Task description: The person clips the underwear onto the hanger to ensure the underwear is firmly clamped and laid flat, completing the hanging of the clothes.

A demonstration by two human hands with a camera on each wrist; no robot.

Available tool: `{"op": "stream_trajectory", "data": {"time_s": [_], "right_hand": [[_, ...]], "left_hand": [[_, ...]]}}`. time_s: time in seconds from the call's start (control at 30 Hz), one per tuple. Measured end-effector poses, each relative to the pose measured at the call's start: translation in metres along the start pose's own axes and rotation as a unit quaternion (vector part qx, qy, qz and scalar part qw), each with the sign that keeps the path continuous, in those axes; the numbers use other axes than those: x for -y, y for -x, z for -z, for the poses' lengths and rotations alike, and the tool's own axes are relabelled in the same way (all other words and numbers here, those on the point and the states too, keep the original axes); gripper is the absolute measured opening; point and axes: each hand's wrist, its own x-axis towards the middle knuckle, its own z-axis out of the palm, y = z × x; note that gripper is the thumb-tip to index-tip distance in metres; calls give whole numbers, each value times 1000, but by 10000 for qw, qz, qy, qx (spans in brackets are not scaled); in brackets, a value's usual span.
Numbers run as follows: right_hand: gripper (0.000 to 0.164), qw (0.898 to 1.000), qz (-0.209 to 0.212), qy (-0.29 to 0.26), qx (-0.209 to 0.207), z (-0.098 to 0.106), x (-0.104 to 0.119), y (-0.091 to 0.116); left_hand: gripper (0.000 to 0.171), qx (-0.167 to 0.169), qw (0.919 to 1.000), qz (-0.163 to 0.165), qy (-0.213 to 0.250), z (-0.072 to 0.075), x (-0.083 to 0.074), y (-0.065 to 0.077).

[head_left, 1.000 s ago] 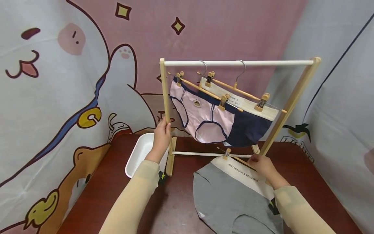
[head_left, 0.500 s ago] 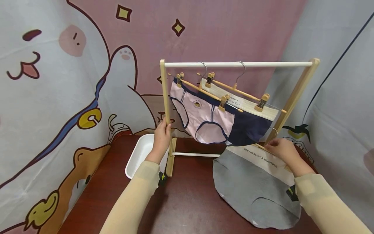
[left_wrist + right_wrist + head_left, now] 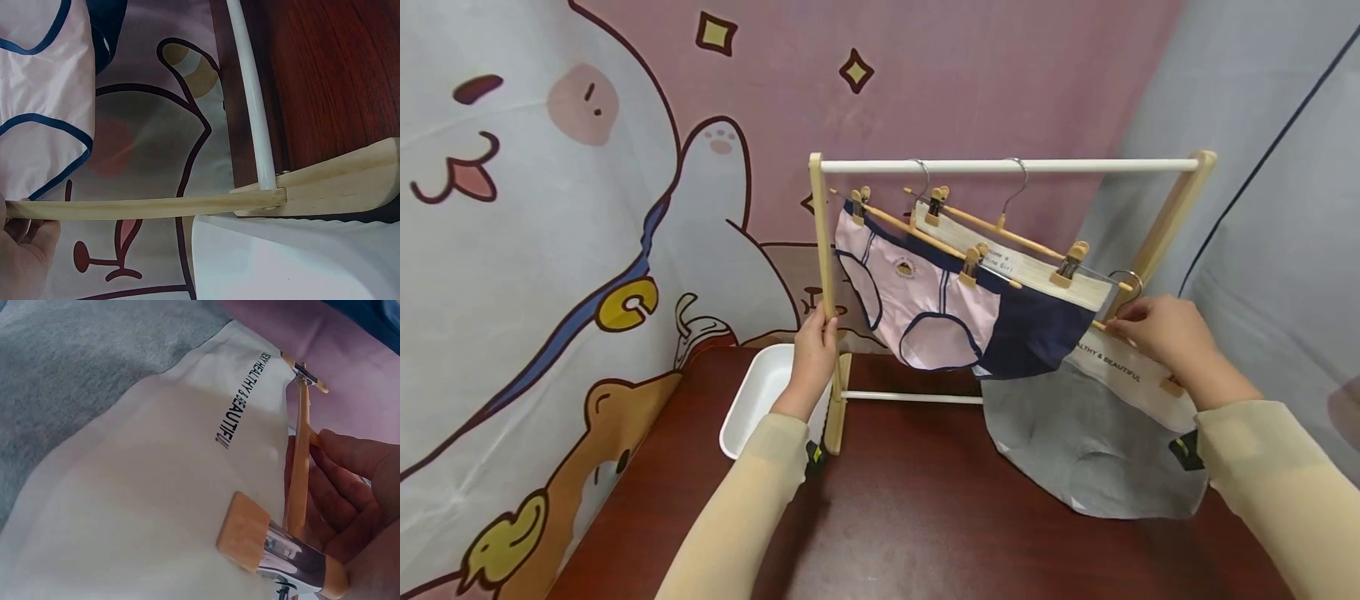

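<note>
My left hand [image 3: 812, 358] grips the left post [image 3: 823, 242] of a wooden rack with white bars. With thumb and fingers my right hand [image 3: 1172, 342] pinches a wooden clip hanger [image 3: 300, 469] near its neck. Clipped to this hanger is a pair of grey underpants [image 3: 1097, 442] with a pale printed waistband [image 3: 162, 456]. The hanger's hook [image 3: 1129, 279] points up near the rack's right post [image 3: 1172, 212], below the top bar [image 3: 1097, 165]. Pink underpants [image 3: 925, 292] and navy underpants [image 3: 1037, 333] hang from that bar on two other clip hangers, overlapping the grey pair's upper left part.
A white tray [image 3: 727, 429] stands on the dark red table [image 3: 880, 517], just left of the rack's foot [image 3: 838, 417]. Behind the rack hangs a printed cartoon curtain [image 3: 985, 75]. The rack's lower bar [image 3: 917, 398] runs above the tabletop.
My right hand has lifted the hanger with the grey underpants up and to the right, from low in front of the rack to beside its right post. The left hand stays on the left post.
</note>
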Motion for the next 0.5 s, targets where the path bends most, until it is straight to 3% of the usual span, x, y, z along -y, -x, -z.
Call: {"op": "stream_trajectory", "data": {"time_s": [0.13, 0.37, 0.5], "right_hand": [[40, 9999, -24, 50, -160, 18, 9, -6], [32, 9970, 294, 182, -688, 55, 37, -16], [33, 9967, 298, 144, -742, 75, 56, -22]], "left_hand": [[28, 20, 10000, -1, 11, 0, -1, -1], [24, -103, 9999, -25, 31, -1, 1, -1], [25, -90, 9999, -2, 61, 0, 1, -1]]}}
